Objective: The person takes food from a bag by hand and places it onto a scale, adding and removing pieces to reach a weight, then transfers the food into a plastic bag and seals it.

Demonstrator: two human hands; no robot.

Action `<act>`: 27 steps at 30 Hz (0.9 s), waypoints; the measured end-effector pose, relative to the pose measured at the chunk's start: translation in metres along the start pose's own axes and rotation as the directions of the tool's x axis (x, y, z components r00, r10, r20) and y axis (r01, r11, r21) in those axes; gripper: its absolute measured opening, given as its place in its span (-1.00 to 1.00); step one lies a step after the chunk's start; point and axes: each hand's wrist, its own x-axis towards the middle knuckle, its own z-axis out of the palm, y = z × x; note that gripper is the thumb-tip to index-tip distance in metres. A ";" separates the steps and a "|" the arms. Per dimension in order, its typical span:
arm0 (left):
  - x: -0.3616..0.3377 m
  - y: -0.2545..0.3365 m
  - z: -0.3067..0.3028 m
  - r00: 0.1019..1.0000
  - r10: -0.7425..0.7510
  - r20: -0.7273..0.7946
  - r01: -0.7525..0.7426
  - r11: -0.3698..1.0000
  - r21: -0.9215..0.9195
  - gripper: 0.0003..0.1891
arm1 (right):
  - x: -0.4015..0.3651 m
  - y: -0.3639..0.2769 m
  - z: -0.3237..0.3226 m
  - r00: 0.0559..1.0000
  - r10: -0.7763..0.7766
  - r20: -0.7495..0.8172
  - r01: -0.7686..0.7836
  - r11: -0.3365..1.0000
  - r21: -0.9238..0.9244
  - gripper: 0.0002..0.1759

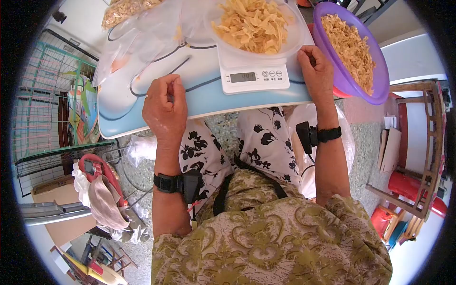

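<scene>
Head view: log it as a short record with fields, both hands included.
Left hand: fingers curled, at the near edge of the table
Right hand: fingers curled, beside the scale
Display: digits too blurred to read surely
On scale: clear bowl of yellowish strips
Right side: purple basin of browner pieces
Table's left: clear plastic bags

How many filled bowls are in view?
2: a clear bowl on the scale, and a purple bowl right of it. Others could be hidden.
</scene>
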 end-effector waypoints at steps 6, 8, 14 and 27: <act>0.000 0.000 0.000 1.000 -0.006 0.013 0.006 1.000 0.004 -0.88 | 0.001 -0.001 -0.001 1.000 0.003 0.004 -0.003 1.000 -0.005 -0.83; 0.001 0.000 -0.001 1.000 0.015 0.007 -0.015 0.999 0.029 -0.88 | 0.001 0.001 0.000 1.000 0.002 0.008 -0.002 1.000 -0.007 -0.83; 0.000 0.000 0.001 1.000 -0.009 0.012 0.009 1.000 0.020 -0.89 | 0.000 -0.002 -0.001 1.000 0.021 0.017 -0.021 1.000 -0.010 -0.84; 0.001 0.000 0.001 1.000 -0.009 0.015 0.008 1.000 0.028 -0.88 | 0.001 0.003 0.000 1.000 0.012 -0.003 -0.012 0.999 -0.037 -0.84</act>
